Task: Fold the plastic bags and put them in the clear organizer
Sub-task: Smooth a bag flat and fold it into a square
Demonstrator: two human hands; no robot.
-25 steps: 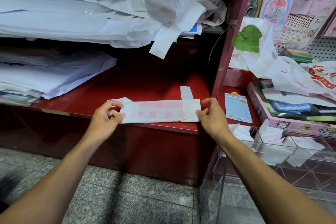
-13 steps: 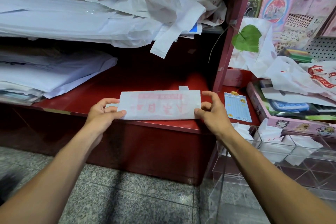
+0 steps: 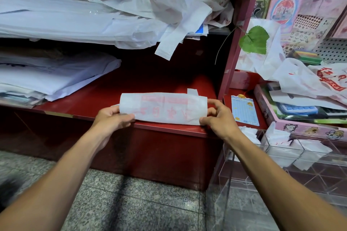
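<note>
A white plastic bag with pink print is folded into a long strip and held at the front edge of the red shelf. My left hand pinches its left end and my right hand pinches its right end. The strip's near edge curls upward between them. One handle tab sticks up behind its right part. The clear organizer stands at lower right, with several folded white bags in its compartments. A loose heap of white plastic bags lies on the upper shelf.
Stacks of flat white sheets fill the left of both shelves. A red upright post divides the shelf from a cluttered right side with a pink tray, crumpled bags, a green leaf and a small blue card. Grey stone floor lies below.
The strip lay flat and narrow on the shelf edge a second ago. Both hands have lifted its near edge and rolled it upward, so the printed face now shows wider.
</note>
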